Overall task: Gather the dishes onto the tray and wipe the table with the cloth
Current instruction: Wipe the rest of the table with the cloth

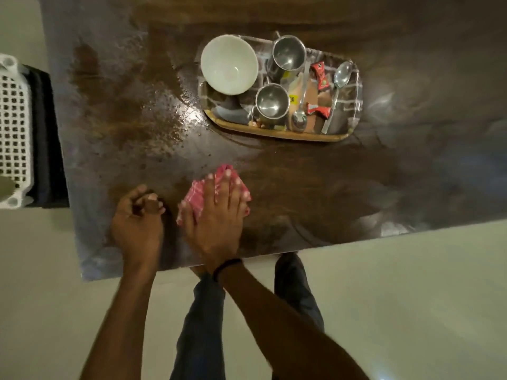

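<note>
My right hand [216, 218] presses flat, fingers straight, on a folded pink checked cloth [196, 194] near the front edge of the dark wooden table [329, 187]. My left hand [137, 218] rests on the table just left of the cloth, its fingers curled in and holding nothing. Farther back stands the tray [277, 131]. It carries a white bowl [229, 64], two steel cups [288, 52] [271, 101], two spoons [338, 83] [300, 116] and red wrappers [319, 75].
The table's surface left of the tray [142, 105] shines wet with streaks and specks. A white latticed crate [13, 130] sits on a dark stand off the table's left side. My legs and the pale floor [397, 297] show below the front edge.
</note>
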